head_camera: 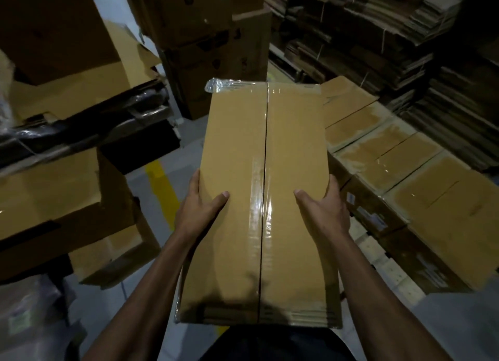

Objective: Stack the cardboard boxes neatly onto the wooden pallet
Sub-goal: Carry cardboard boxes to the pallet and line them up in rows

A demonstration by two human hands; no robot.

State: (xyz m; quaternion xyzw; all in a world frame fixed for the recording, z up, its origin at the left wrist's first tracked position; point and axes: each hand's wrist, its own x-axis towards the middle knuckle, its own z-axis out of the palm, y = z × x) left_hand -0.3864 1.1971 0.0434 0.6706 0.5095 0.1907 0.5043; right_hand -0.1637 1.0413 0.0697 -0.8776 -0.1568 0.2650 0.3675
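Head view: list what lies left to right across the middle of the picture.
Open cardboard cartons → yellow floor line → left hand → taped box → right hand → row of sealed boxes.

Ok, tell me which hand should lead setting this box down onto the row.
Right, probably. The row of stacked boxes lies on the right hand's side, beside the held box. The left hand has a grip on the far edge, toward the floor aisle, so it would follow.

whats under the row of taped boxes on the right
A pale wooden pallet shows beneath the row of taped boxes, its slats jutting out along their near edge. The rest of it is covered by the boxes.
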